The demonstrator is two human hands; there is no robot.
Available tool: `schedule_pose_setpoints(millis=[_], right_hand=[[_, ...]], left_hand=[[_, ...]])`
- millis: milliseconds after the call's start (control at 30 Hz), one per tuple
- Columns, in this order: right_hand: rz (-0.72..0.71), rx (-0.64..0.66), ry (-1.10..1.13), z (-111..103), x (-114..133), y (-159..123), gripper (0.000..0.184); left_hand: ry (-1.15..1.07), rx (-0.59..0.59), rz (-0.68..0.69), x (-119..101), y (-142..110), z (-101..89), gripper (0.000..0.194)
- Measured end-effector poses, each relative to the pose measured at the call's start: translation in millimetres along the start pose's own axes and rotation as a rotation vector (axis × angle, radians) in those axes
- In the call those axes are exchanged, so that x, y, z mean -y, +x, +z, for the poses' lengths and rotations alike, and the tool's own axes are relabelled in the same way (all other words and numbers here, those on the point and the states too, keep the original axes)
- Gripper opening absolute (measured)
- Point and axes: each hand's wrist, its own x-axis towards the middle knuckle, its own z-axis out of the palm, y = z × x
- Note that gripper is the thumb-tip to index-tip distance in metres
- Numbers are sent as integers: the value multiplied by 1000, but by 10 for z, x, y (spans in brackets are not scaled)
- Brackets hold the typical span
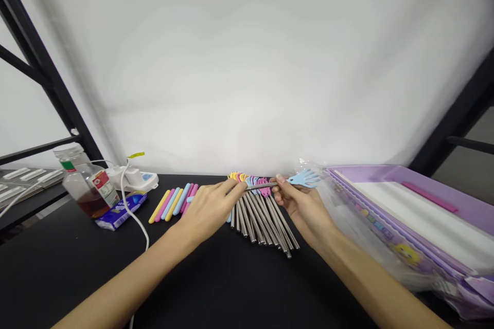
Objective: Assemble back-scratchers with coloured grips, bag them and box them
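Note:
Both my hands hold a back scratcher with a light blue hand-shaped head (304, 179) and a thin metal rod. My right hand (303, 208) pinches the rod just below the head. Around the other end my left hand (210, 208) is closed, and a bit of light blue handle sticks out on its left. Below the held scratcher lies a fanned row of metal rods (266, 221) with yellow, pink and blue hand-shaped heads at the far end. Left of my left hand, several loose handles (170, 204) in yellow, pink and blue lie side by side, partly hidden by the hand.
A purple tray (370, 170) with a pink strip (428, 196) and clear plastic wrapping (339, 205) stands at right. At left are a bottle of brown liquid (87, 185), a blue packet (121, 211), a power strip (144, 181) and a white cable (135, 218) crossing the black table.

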Motion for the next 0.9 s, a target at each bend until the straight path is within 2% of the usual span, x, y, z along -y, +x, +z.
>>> schedule_pose_setpoints(millis=[67,133,233,367,433,533,633,700,800,900], right_hand=[[-41,-75,-13,-26,45,26,30],[-82,-184,9,-55,96,62,33],[-130,-238,70,-60,99,90,37],[-80,-148,67,-46,50,76,36],[-99,-186,66,-95,105,95,34],[-233,-359,139,-210,279,168,30],[-270,-380,211,-245,390,207,25],[-237,-349,254,-203,377,189,24],[-160,-309,270,-126,293,150,27],[-136,-285,250,-129,275,151,28]], left_hand=[[-33,14,-7,116,-28,27,21],[4,15,-75,226,-31,55,16],[88,-22,-132,233,19,76,11],[82,-77,40,106,58,70,20],[61,-107,79,171,17,75,20],[20,-150,-64,410,-85,90,13],[96,-172,-196,529,-112,86,9],[131,-192,-109,458,-49,72,12],[142,-215,98,246,119,45,19],[112,-216,113,120,289,13,24]])
